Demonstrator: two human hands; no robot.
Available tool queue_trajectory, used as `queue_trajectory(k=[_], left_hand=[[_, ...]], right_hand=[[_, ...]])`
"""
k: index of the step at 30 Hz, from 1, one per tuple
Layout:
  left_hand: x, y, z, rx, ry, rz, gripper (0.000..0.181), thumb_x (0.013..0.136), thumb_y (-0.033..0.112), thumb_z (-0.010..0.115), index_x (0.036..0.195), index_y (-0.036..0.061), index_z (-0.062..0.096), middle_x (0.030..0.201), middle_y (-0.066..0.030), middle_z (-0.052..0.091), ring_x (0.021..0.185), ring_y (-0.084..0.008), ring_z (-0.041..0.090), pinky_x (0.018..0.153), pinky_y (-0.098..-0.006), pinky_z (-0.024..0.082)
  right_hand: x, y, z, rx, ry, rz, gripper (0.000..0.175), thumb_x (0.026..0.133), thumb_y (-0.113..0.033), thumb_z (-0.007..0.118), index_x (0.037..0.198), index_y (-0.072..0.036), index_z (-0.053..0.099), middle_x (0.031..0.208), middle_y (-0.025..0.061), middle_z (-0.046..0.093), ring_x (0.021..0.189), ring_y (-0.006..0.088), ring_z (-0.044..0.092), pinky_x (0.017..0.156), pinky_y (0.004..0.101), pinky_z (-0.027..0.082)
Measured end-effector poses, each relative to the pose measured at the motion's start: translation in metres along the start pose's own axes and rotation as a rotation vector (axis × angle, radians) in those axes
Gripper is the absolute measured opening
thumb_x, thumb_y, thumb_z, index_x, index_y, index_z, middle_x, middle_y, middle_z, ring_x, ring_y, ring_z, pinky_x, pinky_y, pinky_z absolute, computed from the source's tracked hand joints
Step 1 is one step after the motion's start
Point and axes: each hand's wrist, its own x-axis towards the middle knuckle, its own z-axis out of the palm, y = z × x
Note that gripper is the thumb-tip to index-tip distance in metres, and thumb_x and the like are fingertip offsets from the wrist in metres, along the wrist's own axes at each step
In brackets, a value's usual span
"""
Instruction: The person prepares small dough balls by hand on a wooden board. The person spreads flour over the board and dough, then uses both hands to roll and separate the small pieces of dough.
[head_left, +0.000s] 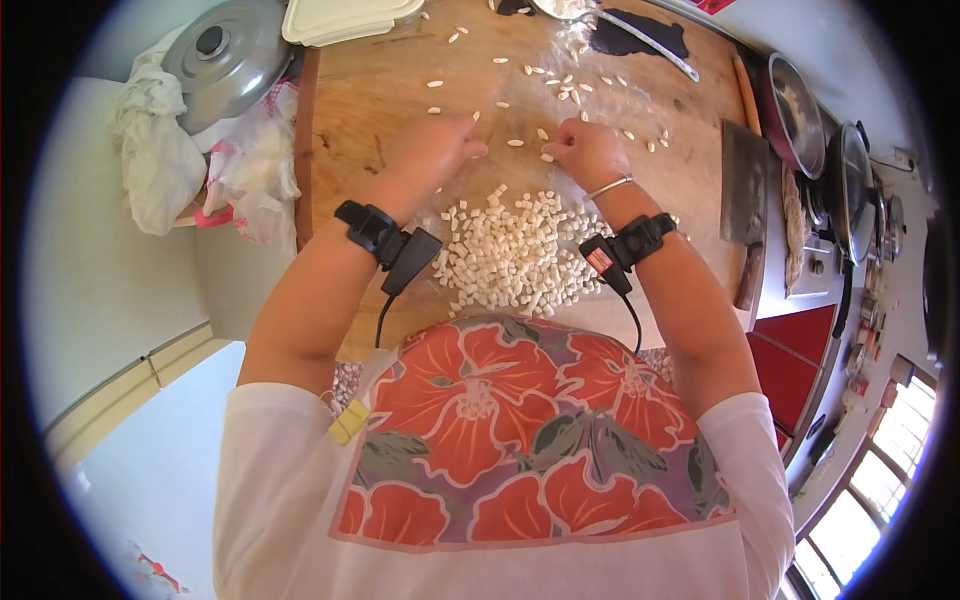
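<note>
My left hand (442, 148) is low over the wooden board (360, 97), fingers curled and thumb pointing right. A small dough piece (475, 116) shows by its far edge; the palm is hidden. Opposite it, my right hand (596, 152) is curled, its thumb beside a small dough piece (547, 157) on the board. Whether either fist encloses anything is hidden. Between my wrists and nearer to me lies a heap of small cut dough cubes (517, 251). Several elongated, shaped dough pieces (564, 95) are scattered beyond the hands.
A metal spoon (652, 46) lies over flour and a dark patch at the far side. At right are a cleaver (745, 184), a rolling pin (746, 94) and pans (796, 112). Leftward stand a metal lid (225, 67), plastic bags (262, 172) and a lidded container (352, 19).
</note>
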Motion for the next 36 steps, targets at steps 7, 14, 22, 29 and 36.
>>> queue_trajectory(k=[7, 14, 22, 29, 36], left_hand=[[0.017, 0.012, -0.016, -0.445, -0.254, -0.498, 0.009, 0.08, 0.008, 0.051, 0.085, 0.0009, 0.054, 0.076, -0.0125, 0.061, 0.071, -0.0231, 0.059, 0.06, -0.0349, 0.045], [-0.008, -0.015, -0.014, -0.123, -0.03, 0.079, 0.017, 0.079, 0.007, 0.052, 0.095, 0.0023, 0.059, 0.08, -0.0082, 0.063, 0.074, -0.0168, 0.059, 0.062, -0.0289, 0.045], [-0.025, 0.02, -0.01, -0.811, -0.295, -0.31, 0.014, 0.078, 0.011, 0.058, 0.088, 0.0023, 0.06, 0.074, -0.0067, 0.06, 0.065, -0.0132, 0.056, 0.058, -0.0278, 0.045], [-0.018, 0.025, 0.0, -0.324, -0.125, -0.026, 0.012, 0.075, 0.014, 0.061, 0.08, 0.0025, 0.06, 0.071, -0.0107, 0.059, 0.064, -0.019, 0.057, 0.059, -0.0325, 0.046], [-0.012, 0.032, 0.009, 0.04, -0.192, 0.048, 0.014, 0.072, 0.018, 0.062, 0.075, 0.0046, 0.058, 0.071, -0.0131, 0.058, 0.065, -0.0283, 0.055, 0.059, -0.0391, 0.043]], right_hand=[[-0.003, -0.009, -0.009, 0.434, -0.258, 0.333, 0.016, 0.073, -0.021, 0.061, 0.08, -0.007, 0.059, 0.075, 0.0122, 0.062, 0.073, 0.0275, 0.06, 0.065, 0.0357, 0.047], [-0.014, -0.018, 0.023, 0.089, 0.084, -0.558, 0.014, 0.071, -0.017, 0.058, 0.082, -0.009, 0.061, 0.078, 0.0112, 0.062, 0.075, 0.0286, 0.06, 0.068, 0.0386, 0.047], [-0.015, -0.042, 0.015, 0.263, -0.164, -0.349, 0.015, 0.069, -0.012, 0.063, 0.082, -0.006, 0.062, 0.074, 0.0098, 0.062, 0.067, 0.0197, 0.061, 0.062, 0.0287, 0.048], [-0.012, -0.011, 0.002, 0.116, -0.004, -0.323, 0.01, 0.069, -0.014, 0.058, 0.075, -0.007, 0.061, 0.071, 0.0108, 0.061, 0.068, 0.0258, 0.06, 0.061, 0.0351, 0.047], [-0.016, 0.009, 0.001, 0.046, -0.07, -0.21, 0.01, 0.067, -0.017, 0.061, 0.074, -0.009, 0.062, 0.075, 0.0096, 0.062, 0.072, 0.0259, 0.06, 0.065, 0.036, 0.047]])
